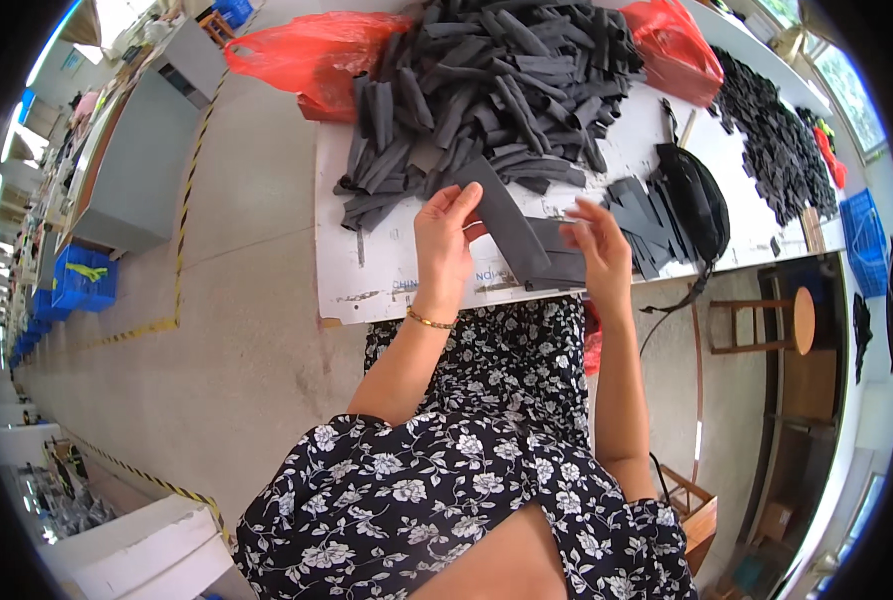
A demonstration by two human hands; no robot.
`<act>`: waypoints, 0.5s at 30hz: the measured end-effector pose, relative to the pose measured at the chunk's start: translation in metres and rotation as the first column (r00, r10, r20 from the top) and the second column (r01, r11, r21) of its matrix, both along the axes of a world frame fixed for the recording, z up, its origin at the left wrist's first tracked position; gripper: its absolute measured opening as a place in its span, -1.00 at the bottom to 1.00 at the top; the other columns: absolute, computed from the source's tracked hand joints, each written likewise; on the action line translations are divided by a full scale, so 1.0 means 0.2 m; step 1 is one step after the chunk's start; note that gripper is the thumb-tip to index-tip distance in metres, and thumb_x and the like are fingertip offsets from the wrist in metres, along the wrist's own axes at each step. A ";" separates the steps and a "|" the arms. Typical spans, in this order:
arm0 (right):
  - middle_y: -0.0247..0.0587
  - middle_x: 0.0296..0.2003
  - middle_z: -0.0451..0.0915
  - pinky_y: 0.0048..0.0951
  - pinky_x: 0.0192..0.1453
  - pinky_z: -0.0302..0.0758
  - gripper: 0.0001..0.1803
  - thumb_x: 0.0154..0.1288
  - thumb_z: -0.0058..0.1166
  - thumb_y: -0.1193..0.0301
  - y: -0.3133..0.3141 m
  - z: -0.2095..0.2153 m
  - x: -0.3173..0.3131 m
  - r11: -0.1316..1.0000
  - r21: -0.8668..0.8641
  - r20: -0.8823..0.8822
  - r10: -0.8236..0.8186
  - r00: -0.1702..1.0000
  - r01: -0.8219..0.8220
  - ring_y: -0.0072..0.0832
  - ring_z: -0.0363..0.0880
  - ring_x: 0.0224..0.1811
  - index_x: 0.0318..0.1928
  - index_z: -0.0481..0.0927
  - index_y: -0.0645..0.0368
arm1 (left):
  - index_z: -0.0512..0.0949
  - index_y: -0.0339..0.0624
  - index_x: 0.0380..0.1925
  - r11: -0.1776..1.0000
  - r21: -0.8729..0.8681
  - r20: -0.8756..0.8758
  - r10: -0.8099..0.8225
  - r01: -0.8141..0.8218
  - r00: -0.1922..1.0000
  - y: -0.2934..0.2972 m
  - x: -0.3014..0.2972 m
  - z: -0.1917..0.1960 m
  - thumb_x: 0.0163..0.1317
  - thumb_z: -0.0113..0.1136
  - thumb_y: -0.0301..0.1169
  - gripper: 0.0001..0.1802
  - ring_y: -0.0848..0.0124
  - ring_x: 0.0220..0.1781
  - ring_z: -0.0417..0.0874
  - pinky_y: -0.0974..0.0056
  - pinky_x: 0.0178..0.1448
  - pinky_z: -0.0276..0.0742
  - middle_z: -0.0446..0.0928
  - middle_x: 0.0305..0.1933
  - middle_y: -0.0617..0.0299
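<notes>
In my left hand (444, 240), a flat dark grey fabric strip (507, 225) is pinched between thumb and fingers. The strip slants down to the right above the table's front edge. My right hand (604, 252) is raised just right of the strip's lower end, fingers bent and apart, with nothing visible in them. Beneath and between the hands, more flat grey fabric pieces (558, 268) lie on the white table (351, 285). Beyond my hands rises a large heap of rolled or folded dark grey fabric pieces (511, 85).
Red plastic bags (316, 62) flank the heap. Flat strips (646, 225) and a black pouch-like item (693, 200) with a strap lie at the right. Farther right is another dark pile (771, 140). A wooden stool (766, 320) and a blue crate (863, 240) stand beyond.
</notes>
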State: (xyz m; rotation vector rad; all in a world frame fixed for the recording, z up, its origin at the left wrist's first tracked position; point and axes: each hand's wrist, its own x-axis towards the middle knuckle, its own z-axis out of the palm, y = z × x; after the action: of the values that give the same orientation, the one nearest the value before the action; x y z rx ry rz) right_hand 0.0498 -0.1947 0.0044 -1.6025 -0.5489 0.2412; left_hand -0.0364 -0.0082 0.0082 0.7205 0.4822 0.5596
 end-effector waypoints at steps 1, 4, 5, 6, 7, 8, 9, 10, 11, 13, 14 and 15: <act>-0.14 0.11 0.52 -0.47 0.05 0.51 -0.54 0.31 0.07 0.59 0.01 0.04 0.02 1.000 -0.008 0.116 0.023 0.993 -0.022 -0.45 0.58 0.02 0.22 0.43 0.20 | 0.59 -0.18 -0.30 1.000 -0.002 -0.003 -0.011 0.011 1.000 0.00 0.00 -0.01 0.21 0.31 -0.41 -0.87 0.47 -0.35 0.66 0.38 -0.24 0.64 0.65 -0.32 0.24; -0.17 0.34 0.28 -0.27 0.30 0.34 -0.25 -0.02 0.21 0.72 0.06 0.14 -0.03 0.968 -0.134 0.398 0.248 0.883 -0.212 -0.30 0.36 0.28 0.26 0.44 0.00 | 0.58 -0.20 -0.30 0.968 -0.144 0.035 -0.204 0.207 0.978 0.00 0.02 -0.07 0.27 0.25 -0.36 -0.86 0.43 -0.34 0.67 0.35 -0.24 0.66 0.64 -0.35 0.24; -0.15 0.33 0.31 -0.25 0.30 0.34 -0.40 -0.03 0.21 0.70 0.09 0.10 -0.05 0.958 -0.071 0.420 0.282 0.862 -0.278 -0.29 0.30 0.34 0.12 0.56 0.08 | 0.58 -0.20 -0.30 0.967 -0.142 0.038 -0.210 0.213 0.977 -0.02 0.03 -0.09 0.27 0.25 -0.36 -0.86 0.43 -0.34 0.67 0.35 -0.24 0.66 0.64 -0.35 0.24; -0.15 0.23 0.41 -0.31 0.25 0.37 -0.53 0.02 0.20 0.68 0.10 0.13 -0.06 0.967 -0.086 0.495 0.251 0.832 -0.240 -0.35 0.37 0.26 0.02 0.60 0.14 | 0.58 -0.21 -0.29 0.920 -0.233 0.053 -0.313 0.316 0.948 -0.06 0.05 -0.10 0.31 0.20 -0.29 -0.80 0.41 -0.32 0.67 0.33 -0.25 0.66 0.64 -0.35 0.23; -0.16 0.13 0.51 -0.37 0.20 0.40 -0.66 0.07 0.19 0.67 0.11 0.15 -0.07 0.974 -0.097 0.568 0.222 0.793 -0.203 -0.40 0.43 0.18 -0.08 0.63 0.20 | 0.57 -0.23 -0.28 0.854 -0.318 0.077 -0.408 0.411 0.910 -0.08 0.05 -0.11 0.35 0.15 -0.21 -0.72 0.40 -0.30 0.67 0.32 -0.26 0.65 0.63 -0.34 0.22; -0.21 -0.03 0.57 -0.45 0.10 0.42 -0.77 0.15 0.17 0.64 0.10 0.12 -0.08 0.987 -0.016 0.380 0.153 0.912 -0.159 -0.48 0.48 0.03 -0.14 0.63 0.25 | 0.55 -0.28 -0.20 0.815 -0.219 -0.066 -0.560 0.536 0.826 -0.07 0.00 -0.11 0.40 0.02 -0.04 -0.54 0.37 -0.25 0.67 0.31 -0.24 0.63 0.62 -0.26 0.17; -0.26 -0.19 0.63 -0.52 -0.01 0.44 -0.87 0.22 0.15 0.62 0.12 0.12 -0.10 0.994 0.054 0.167 0.088 0.982 -0.099 -0.57 0.52 -0.12 -0.20 0.62 0.29 | 0.55 -0.28 -0.20 0.818 -0.213 -0.065 -0.557 0.534 0.828 -0.07 -0.02 -0.12 0.40 0.02 -0.04 -0.54 0.37 -0.25 0.67 0.31 -0.24 0.63 0.62 -0.26 0.17; -0.38 -0.43 0.58 -0.63 -0.22 0.40 -0.89 0.34 0.12 0.51 0.13 0.17 -0.12 0.990 0.104 0.134 0.081 0.988 -0.096 -0.70 0.43 -0.36 -0.21 0.60 0.31 | 0.52 -0.29 -0.14 0.914 -0.021 -0.162 -0.402 0.405 0.901 -0.06 -0.04 -0.12 0.38 0.05 -0.01 -0.52 0.37 -0.20 0.65 0.29 -0.18 0.62 0.61 -0.22 0.14; -0.38 -0.43 0.58 -0.63 -0.22 0.40 -0.89 0.34 0.12 0.51 0.13 0.17 -0.12 0.989 0.108 0.138 0.087 0.987 -0.102 -0.70 0.43 -0.36 -0.21 0.60 0.31 | 0.48 -0.29 -0.09 0.947 0.184 -0.222 -0.220 0.262 0.950 -0.05 -0.04 -0.12 0.35 0.09 0.02 -0.48 0.36 -0.15 0.64 0.27 -0.12 0.61 0.60 -0.18 0.11; -0.45 -0.48 0.53 -0.65 -0.31 0.36 -0.83 0.37 0.11 0.42 0.14 0.16 -0.14 0.995 -0.027 -0.024 0.091 0.996 -0.092 -0.76 0.36 -0.40 -0.20 0.60 0.31 | 0.46 -0.31 0.01 0.966 0.222 -0.040 -0.127 0.132 0.991 -0.05 -0.04 -0.04 0.34 0.07 0.08 -0.39 0.33 0.02 0.60 0.21 0.04 0.57 0.56 0.01 -0.01; -0.48 -0.52 0.46 -0.65 -0.36 0.31 -0.80 0.39 0.10 0.38 0.15 0.16 -0.16 0.995 -0.030 -0.039 0.093 0.995 -0.094 -0.77 0.29 -0.42 -0.23 0.58 0.31 | 0.45 -0.32 0.05 0.950 0.279 0.173 -0.195 0.142 0.965 -0.07 -0.03 0.02 0.32 0.11 0.06 -0.38 0.33 0.08 0.57 0.20 0.08 0.55 0.52 0.09 -0.04; -0.48 -0.52 0.46 -0.65 -0.36 0.31 -0.80 0.39 0.10 0.38 0.16 0.16 -0.17 0.994 -0.029 -0.038 0.104 0.994 -0.105 -0.77 0.29 -0.42 -0.23 0.58 0.31 | 0.44 -0.33 0.08 0.931 0.341 0.374 -0.263 0.132 0.889 -0.08 -0.02 0.09 0.30 0.15 0.03 -0.37 0.33 0.14 0.54 0.19 0.13 0.54 0.48 0.16 -0.06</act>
State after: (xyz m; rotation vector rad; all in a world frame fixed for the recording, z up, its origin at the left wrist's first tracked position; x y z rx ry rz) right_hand 0.0158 -0.1625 0.0358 -1.5983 -0.6041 0.3579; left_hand -0.0410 -0.0246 0.0256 0.9083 -0.0832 0.5792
